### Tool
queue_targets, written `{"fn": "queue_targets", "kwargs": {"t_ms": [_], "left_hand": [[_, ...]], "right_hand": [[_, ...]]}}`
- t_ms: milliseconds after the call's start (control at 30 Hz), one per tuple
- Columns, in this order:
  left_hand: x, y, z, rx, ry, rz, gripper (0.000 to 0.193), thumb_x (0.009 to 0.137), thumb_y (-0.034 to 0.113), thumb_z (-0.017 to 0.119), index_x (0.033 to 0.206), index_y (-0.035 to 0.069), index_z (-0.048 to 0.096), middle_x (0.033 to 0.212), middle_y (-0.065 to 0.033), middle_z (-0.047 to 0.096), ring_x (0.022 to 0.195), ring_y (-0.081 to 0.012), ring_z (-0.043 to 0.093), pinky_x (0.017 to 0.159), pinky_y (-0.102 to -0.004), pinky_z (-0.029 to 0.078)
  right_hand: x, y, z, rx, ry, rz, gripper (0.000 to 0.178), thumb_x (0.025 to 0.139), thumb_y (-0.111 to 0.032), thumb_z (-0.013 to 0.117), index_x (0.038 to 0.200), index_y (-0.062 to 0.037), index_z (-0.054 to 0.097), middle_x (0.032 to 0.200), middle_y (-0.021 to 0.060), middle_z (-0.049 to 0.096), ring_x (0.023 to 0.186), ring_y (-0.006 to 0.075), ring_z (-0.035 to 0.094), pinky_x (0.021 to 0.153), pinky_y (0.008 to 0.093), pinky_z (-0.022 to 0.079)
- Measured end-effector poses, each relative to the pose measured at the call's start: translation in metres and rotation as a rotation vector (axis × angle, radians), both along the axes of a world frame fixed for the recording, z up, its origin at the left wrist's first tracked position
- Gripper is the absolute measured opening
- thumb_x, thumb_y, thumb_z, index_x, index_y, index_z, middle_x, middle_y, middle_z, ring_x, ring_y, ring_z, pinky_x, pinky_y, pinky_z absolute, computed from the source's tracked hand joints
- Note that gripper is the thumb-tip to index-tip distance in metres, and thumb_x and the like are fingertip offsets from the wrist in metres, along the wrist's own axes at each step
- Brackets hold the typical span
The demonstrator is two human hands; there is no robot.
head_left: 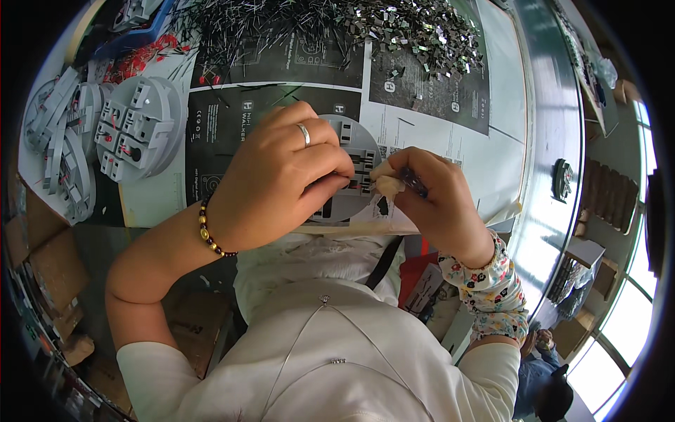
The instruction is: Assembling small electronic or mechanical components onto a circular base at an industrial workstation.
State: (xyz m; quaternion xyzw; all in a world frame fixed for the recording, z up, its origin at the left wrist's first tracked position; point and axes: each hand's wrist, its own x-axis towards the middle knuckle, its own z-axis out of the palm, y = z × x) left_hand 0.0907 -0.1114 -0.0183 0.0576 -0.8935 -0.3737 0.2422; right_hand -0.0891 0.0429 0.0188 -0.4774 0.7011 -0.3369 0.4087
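My left hand (285, 176), with a ring and a bead bracelet, rests on a round grey disc (358, 141) fitted with small grey blocks and pinches at its middle. My right hand (436, 197), fingertips wrapped in pale tape, holds a bunch of thin dark metal pins (413, 181) just right of the disc. The two hands nearly touch over the disc's centre. Most of the disc is hidden under my left hand.
A second grey disc with blocks (137, 130) lies at the left beside a stack of similar discs (60, 148). A heap of thin dark pins (239, 32) and shiny metal clips (415, 32) covers the far table. Cardboard boxes (49, 260) stand at the lower left.
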Motion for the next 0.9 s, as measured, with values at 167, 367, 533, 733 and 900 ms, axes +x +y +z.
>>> {"fn": "queue_targets", "kwargs": {"t_ms": [167,367,533,733,900], "left_hand": [[0.0018,0.001,-0.0001,-0.044,0.017,0.014,0.023,0.071,-0.006,0.077,0.088,0.008,0.069,0.09,-0.0014,0.061,0.082,-0.0205,0.052,0.076,-0.0312,0.045],[0.0004,0.002,-0.0016,-0.085,0.045,0.005,0.022,0.072,-0.005,0.076,0.088,0.009,0.068,0.09,-0.0012,0.061,0.082,-0.0209,0.052,0.078,-0.0322,0.045],[0.0007,0.0033,-0.0033,-0.12,0.049,0.008,0.021,0.073,-0.004,0.075,0.087,0.008,0.067,0.089,-0.001,0.061,0.081,-0.0207,0.051,0.079,-0.0323,0.044],[-0.0047,0.0059,-0.0059,-0.039,0.045,-0.009,0.02,0.073,-0.004,0.076,0.086,0.008,0.067,0.088,-0.0012,0.061,0.08,-0.0204,0.05,0.078,-0.0322,0.044],[-0.0055,0.0036,0.0007,0.0,-0.021,-0.036,0.018,0.073,-0.003,0.075,0.084,0.008,0.065,0.085,-0.0017,0.06,0.079,-0.0209,0.05,0.078,-0.0322,0.043]], "right_hand": [[-0.005,-0.0052,-0.002,0.076,-0.074,0.006,0.012,0.091,0.005,0.065,0.102,0.0035,0.067,0.088,0.0058,0.072,0.075,0.0104,0.061,0.069,0.0214,0.047],[-0.0057,-0.0051,-0.0014,0.102,-0.098,-0.002,0.011,0.093,0.003,0.064,0.103,0.0029,0.066,0.088,0.0063,0.071,0.075,0.0095,0.061,0.069,0.0212,0.046],[-0.0064,-0.0066,-0.001,0.128,-0.136,-0.01,0.011,0.093,0.003,0.064,0.103,0.0029,0.066,0.087,0.0059,0.071,0.076,0.0092,0.061,0.07,0.0211,0.047],[-0.0076,-0.0088,0.0007,0.171,-0.118,0.001,0.01,0.093,0.001,0.064,0.102,0.0022,0.067,0.086,0.0051,0.071,0.073,0.0085,0.059,0.068,0.02,0.045],[-0.0089,-0.0092,-0.0041,0.132,-0.276,-0.059,0.006,0.092,-0.001,0.066,0.097,0.0005,0.067,0.081,0.0028,0.07,0.069,0.0065,0.053,0.064,0.0186,0.041]]}}
